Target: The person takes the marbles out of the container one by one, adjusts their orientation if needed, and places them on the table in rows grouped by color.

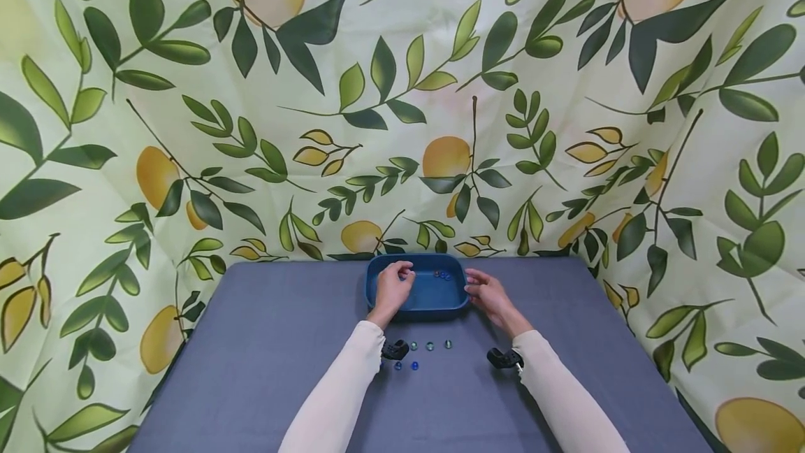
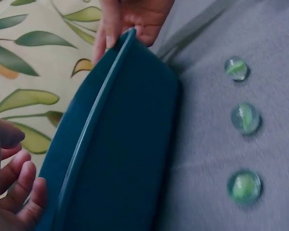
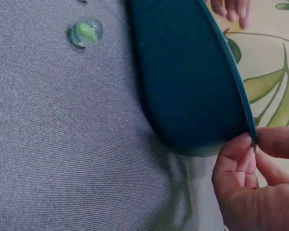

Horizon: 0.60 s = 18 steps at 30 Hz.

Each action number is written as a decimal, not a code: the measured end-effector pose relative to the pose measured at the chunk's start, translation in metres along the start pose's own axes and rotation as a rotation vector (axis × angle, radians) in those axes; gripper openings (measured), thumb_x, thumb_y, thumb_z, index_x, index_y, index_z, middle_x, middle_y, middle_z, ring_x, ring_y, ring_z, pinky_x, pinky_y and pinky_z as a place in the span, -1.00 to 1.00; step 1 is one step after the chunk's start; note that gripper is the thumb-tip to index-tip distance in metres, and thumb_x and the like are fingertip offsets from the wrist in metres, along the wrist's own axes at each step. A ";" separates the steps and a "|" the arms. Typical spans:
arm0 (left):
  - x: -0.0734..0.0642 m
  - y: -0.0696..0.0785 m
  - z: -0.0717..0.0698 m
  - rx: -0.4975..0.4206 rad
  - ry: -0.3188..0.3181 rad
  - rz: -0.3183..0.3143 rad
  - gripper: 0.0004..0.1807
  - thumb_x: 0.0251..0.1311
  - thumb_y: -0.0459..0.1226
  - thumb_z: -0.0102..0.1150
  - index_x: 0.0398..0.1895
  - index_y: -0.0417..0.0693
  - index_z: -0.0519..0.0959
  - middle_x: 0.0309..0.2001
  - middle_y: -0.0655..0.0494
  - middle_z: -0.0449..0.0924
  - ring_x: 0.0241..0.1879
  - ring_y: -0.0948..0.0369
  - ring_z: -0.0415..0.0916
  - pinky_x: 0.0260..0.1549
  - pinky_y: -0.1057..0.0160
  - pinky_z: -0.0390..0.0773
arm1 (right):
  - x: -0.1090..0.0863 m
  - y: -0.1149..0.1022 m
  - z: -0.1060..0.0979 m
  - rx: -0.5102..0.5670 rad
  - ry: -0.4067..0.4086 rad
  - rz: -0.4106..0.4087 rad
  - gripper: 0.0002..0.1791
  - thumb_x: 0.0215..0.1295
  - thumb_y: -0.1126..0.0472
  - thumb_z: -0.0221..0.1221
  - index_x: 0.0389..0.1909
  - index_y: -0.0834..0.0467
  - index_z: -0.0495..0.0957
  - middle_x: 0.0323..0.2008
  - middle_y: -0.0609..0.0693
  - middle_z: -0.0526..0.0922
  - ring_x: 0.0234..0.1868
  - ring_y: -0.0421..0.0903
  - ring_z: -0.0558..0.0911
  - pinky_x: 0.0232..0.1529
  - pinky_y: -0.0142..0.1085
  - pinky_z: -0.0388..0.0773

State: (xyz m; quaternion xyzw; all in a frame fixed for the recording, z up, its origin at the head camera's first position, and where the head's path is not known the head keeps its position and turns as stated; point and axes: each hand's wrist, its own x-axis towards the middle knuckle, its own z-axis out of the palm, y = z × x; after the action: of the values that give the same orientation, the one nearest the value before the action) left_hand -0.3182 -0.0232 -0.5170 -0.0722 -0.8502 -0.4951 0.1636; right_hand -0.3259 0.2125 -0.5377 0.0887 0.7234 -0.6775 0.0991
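**Right hand (image 1: 492, 296) pinching a blue tray (image 1: 415, 314) by its rim (image 3: 235, 72)**

Nearest, blue marbles (image 1: 415, 365) are lying on the grey-blue worktop (image 1: 264, 369); just beyond, three green-swirled glass marbles (image 2: 246, 118) are sitting in a row. These are looking hard, smooth and slippery, probably rolling at a nudge, so pinching each across its middle should serve best.

Farther on, the tray is standing near the worktop's far edge. It is seeming stiff and fairly light, its thin rim offering the surest hold. The right hand's grip is holding that rim at the right end; the left hand (image 1: 393, 288) is hanging over the left side, grip loosely wide, nothing visible in it. Inside, toward the right, small marbles (image 1: 443, 276) are resting. Behind, fruit-and-leaf-printed fabric (image 1: 377, 19) is hanging.
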 end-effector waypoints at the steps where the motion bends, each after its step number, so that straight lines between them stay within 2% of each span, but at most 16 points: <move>1: 0.001 0.000 0.004 0.007 -0.016 -0.001 -0.78 0.20 -0.39 0.22 -0.12 -0.33 0.66 -0.34 -0.08 0.67 -0.32 0.06 0.60 -0.26 0.15 0.58 | 0.000 0.000 0.000 0.001 0.004 0.000 -0.43 0.34 0.42 0.07 0.38 0.17 0.33 0.11 0.12 0.42 -0.17 -0.19 0.48 -0.22 -0.40 0.53; 10: 0.008 0.002 0.030 0.111 -0.181 -0.098 -0.78 0.19 -0.36 0.24 -0.13 -0.28 0.67 -0.36 -0.03 0.69 -0.38 0.14 0.57 -0.31 0.14 0.56 | -0.002 -0.001 0.002 0.010 0.004 0.005 -0.45 0.34 0.43 0.06 0.37 0.19 0.35 0.09 0.12 0.44 -0.17 -0.17 0.49 -0.19 -0.36 0.54; 18: 0.014 0.010 0.043 0.141 -0.242 -0.138 -0.77 0.20 -0.36 0.23 -0.10 -0.27 0.67 -0.40 -0.03 0.66 -0.44 0.16 0.52 -0.36 0.19 0.52 | -0.002 0.001 0.003 0.019 0.035 -0.007 -0.45 0.36 0.42 0.06 0.37 0.18 0.35 0.13 0.15 0.43 -0.11 -0.13 0.47 -0.14 -0.34 0.52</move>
State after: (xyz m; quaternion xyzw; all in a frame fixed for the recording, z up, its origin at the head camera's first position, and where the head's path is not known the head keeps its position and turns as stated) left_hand -0.3367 0.0184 -0.5233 -0.0614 -0.8992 -0.4321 0.0302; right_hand -0.3241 0.2099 -0.5383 0.0989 0.7189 -0.6830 0.0832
